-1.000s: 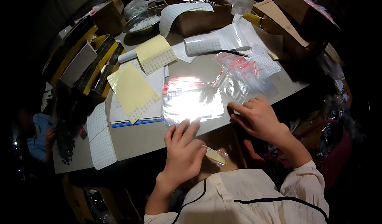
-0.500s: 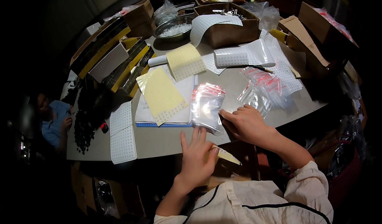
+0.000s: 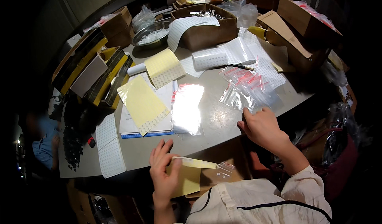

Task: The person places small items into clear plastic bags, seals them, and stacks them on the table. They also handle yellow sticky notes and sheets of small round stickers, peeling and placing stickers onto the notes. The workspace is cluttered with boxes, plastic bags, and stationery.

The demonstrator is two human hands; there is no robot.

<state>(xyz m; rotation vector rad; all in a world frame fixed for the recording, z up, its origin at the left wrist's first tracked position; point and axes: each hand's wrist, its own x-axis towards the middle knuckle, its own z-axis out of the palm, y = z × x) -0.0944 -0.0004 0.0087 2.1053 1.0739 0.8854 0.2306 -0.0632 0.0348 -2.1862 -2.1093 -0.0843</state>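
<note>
My left hand (image 3: 163, 170) is raised at the table's front edge, its thumb and fingers closed on a sheet of yellow labels (image 3: 187, 180) that bends below it. My right hand (image 3: 262, 128) is at the right, fingers curled, with the index fingertip by the near edge of a loose heap of clear zip bags (image 3: 248, 91) with red seals. What its fingers hold, if anything, is hidden. Between the hands and farther back lies a stack of zip bags (image 3: 188, 110), bright with glare. Small zip bags with round labels (image 3: 225, 170) lie beneath the yellow sheet's tip.
Another yellow label sheet (image 3: 143, 104) lies on papers over a blue clipboard (image 3: 147, 135). Behind are a yellow label roll (image 3: 165, 67), a metal bowl of white pieces (image 3: 153, 35) and a cardboard box (image 3: 207, 33). Black small parts (image 3: 72, 144) are heaped left; another person (image 3: 44, 144) sits beyond.
My right hand has left the stack of zip bags and moved right to the loose heap. My left hand has drawn back from the stack, showing more of the yellow sheet. The view has shifted.
</note>
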